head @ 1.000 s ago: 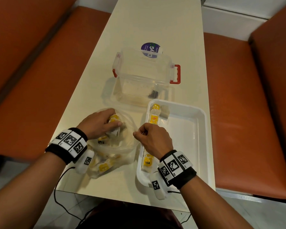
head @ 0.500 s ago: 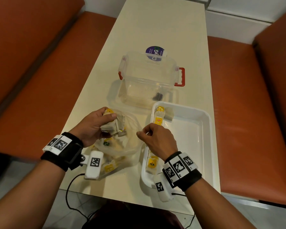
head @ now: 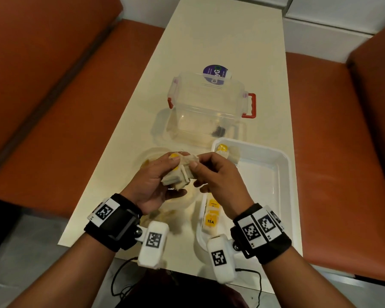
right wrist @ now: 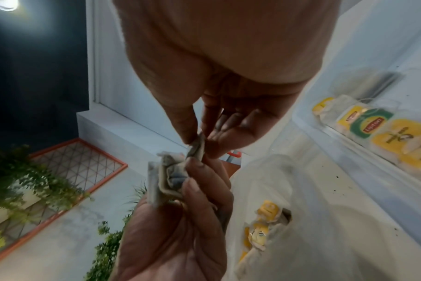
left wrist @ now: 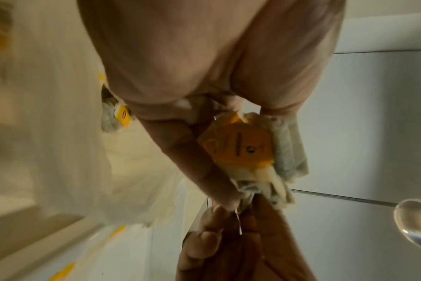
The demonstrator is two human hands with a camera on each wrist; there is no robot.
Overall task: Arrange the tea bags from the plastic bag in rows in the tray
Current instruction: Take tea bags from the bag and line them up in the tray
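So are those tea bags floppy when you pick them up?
Probably floppy: the tea bags crumple and fold where the left hand grips them. Likely very light, since the right hand lifts one corner with just a fingertip pinch.

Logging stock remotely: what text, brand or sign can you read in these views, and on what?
"TEA": yellow tag of a tea bag in the white tray.
"Lipton": green tag in the tray's row.
Purple round label behind the clear container: partly hidden, unreadable.
Wristband markers: coded squares, no words.
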